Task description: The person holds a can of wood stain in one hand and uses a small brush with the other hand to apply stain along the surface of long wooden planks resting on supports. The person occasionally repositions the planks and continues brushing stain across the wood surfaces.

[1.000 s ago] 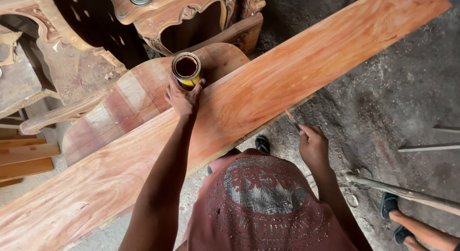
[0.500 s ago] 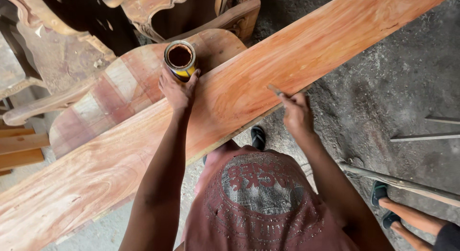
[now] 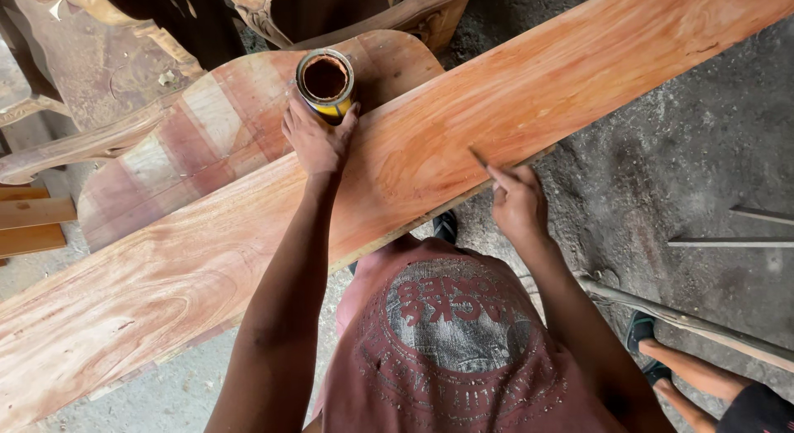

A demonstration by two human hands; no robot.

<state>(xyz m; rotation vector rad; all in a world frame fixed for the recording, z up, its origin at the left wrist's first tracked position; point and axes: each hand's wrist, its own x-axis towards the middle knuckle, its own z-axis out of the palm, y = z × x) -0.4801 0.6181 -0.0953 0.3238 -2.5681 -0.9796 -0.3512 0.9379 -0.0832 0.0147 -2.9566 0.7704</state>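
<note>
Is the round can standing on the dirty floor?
No, the left hand holds the open can up on the wood, beside the long reddish plank, not on the floor.

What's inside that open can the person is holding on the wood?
The can, held by the left hand, shows a reddish-brown coating on its inner wall and a dark brown bottom. Whether that is liquid, and how deep, cannot be seen.

Just a faded reddish-brown t-shirt [image 3: 451, 350] with a big round grey print on the chest, worn and speckled, arms bare from the shoulder down, nothing on the wrists or hands.
</note>
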